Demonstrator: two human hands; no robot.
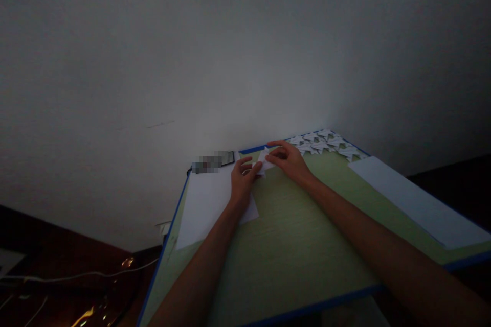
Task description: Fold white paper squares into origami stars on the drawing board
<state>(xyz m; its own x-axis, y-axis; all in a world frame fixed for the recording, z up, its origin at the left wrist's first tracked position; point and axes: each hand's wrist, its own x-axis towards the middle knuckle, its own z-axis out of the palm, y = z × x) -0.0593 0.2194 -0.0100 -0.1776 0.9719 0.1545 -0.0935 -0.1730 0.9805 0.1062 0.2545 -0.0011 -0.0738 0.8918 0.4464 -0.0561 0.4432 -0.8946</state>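
Note:
Between my two hands is a small folded piece of white paper (pixel 263 157), held above the far part of the green table. My left hand (pixel 244 178) pinches its left side between thumb and fingers, the other fingers spread. On the right side, my right hand (pixel 287 160) grips the paper with thumb and fingertips, the index finger stretched over the top. Parts of the paper are hidden behind the fingers. Under and beside my left wrist lies a large white sheet (pixel 207 199). Several folded white paper shapes with pointed tips (pixel 320 142) lie grouped at the far right corner.
The green table (pixel 299 245) has blue edging and stands against a grey wall (pixel 245 51). A dark flat device (pixel 228 158), partly blurred out, lies at the far left edge. A long white paper sheet (pixel 418 202) lies along the right edge. A white cable (pixel 95 273) runs at lower left.

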